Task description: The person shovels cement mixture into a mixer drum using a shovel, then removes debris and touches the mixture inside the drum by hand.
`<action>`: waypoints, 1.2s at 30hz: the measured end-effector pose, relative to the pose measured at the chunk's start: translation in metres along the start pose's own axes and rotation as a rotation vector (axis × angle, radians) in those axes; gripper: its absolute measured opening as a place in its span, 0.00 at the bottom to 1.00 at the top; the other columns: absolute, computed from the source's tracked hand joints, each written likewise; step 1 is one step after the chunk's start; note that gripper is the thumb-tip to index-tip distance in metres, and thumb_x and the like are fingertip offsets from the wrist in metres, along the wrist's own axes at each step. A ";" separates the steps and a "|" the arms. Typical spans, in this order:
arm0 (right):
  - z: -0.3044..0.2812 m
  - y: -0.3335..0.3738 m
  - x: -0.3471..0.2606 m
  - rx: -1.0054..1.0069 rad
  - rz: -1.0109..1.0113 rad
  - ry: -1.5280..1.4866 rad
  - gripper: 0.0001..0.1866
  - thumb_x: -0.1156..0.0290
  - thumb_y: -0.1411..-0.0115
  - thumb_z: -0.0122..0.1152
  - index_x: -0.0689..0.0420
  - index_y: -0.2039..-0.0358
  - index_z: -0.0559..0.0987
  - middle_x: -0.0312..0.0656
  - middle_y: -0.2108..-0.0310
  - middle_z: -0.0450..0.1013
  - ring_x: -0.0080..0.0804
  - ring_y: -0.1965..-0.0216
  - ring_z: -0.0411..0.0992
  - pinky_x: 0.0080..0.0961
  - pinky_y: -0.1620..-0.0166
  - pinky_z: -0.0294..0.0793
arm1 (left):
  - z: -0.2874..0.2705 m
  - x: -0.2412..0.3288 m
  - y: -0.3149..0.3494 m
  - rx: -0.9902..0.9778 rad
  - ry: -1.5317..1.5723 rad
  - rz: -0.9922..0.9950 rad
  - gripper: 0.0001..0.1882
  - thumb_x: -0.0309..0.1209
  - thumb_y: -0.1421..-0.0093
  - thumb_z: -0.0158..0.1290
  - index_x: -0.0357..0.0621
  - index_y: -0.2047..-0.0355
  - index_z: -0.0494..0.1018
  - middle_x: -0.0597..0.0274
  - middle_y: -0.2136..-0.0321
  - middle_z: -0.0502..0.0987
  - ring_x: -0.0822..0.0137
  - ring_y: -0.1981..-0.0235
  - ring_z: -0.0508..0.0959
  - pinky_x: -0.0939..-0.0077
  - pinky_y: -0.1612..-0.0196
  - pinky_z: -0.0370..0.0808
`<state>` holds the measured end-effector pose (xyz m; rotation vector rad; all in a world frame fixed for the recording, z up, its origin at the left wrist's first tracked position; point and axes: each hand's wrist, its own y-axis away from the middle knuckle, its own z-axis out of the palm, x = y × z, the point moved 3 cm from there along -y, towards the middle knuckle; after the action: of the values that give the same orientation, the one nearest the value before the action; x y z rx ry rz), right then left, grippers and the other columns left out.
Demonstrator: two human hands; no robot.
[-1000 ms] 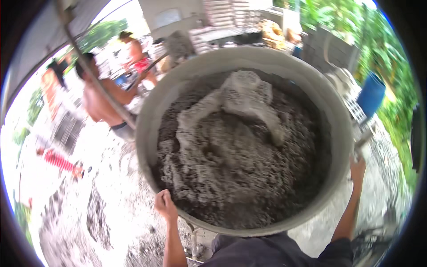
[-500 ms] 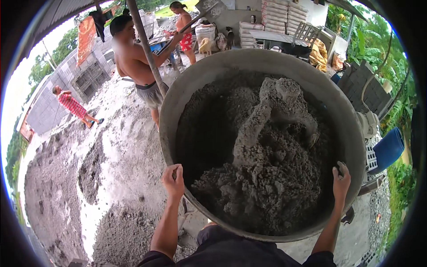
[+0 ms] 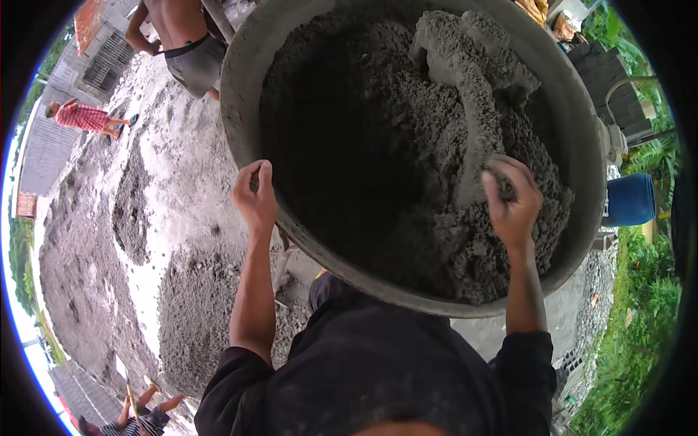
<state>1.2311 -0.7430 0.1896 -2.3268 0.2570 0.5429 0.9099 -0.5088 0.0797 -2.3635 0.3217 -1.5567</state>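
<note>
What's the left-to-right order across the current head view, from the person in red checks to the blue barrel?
Person in red checks → co-worker's grey shorts → left hand → right hand → blue barrel. Drum left out: it overlaps the right hand.

From afar, I count one mixing drum [image 3: 243, 94]; two hands, a left hand [image 3: 254, 198] and a right hand [image 3: 516, 202]; left of the drum, three people: one shirtless person [image 3: 190, 51], one person in checks [image 3: 86, 116], one person in stripes [image 3: 122, 427]; right of it, one blue barrel [image 3: 630, 200].
</note>
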 end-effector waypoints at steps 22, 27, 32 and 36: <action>0.482 0.079 0.061 -1.036 -0.066 0.046 0.18 0.76 0.50 0.56 0.60 0.57 0.73 0.52 0.55 0.71 0.49 0.52 0.71 0.42 0.51 0.73 | -0.008 -0.019 0.011 0.082 0.129 -0.037 0.03 0.24 0.44 0.56 0.38 0.72 0.76 0.66 0.78 0.74 0.81 0.82 0.59 0.84 0.78 0.56; 0.497 0.087 0.068 -0.982 -0.310 0.165 0.21 0.72 0.49 0.55 0.59 0.52 0.71 0.51 0.58 0.73 0.47 0.56 0.73 0.41 0.55 0.74 | -0.011 -0.018 0.007 0.092 0.132 0.008 0.02 0.24 0.44 0.56 0.37 0.72 0.76 0.64 0.75 0.76 0.80 0.81 0.60 0.84 0.78 0.57; 0.530 0.083 0.080 -1.114 -0.131 0.321 0.16 0.69 0.46 0.52 0.56 0.55 0.73 0.47 0.58 0.73 0.44 0.56 0.72 0.43 0.54 0.71 | -0.005 -0.023 0.006 0.043 0.126 0.009 0.02 0.23 0.45 0.55 0.36 0.72 0.76 0.62 0.75 0.76 0.78 0.80 0.64 0.82 0.77 0.60; 0.536 0.099 0.096 -0.929 -0.417 0.377 0.15 0.67 0.46 0.52 0.54 0.57 0.74 0.44 0.59 0.72 0.39 0.55 0.70 0.42 0.54 0.69 | -0.004 -0.017 0.002 0.049 0.115 0.001 0.02 0.23 0.45 0.56 0.36 0.72 0.75 0.61 0.74 0.77 0.77 0.79 0.66 0.81 0.76 0.60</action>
<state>1.1189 -0.4449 -0.2628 -3.2488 -0.4014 -0.0297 0.8998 -0.5056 0.0652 -2.2417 0.3053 -1.6843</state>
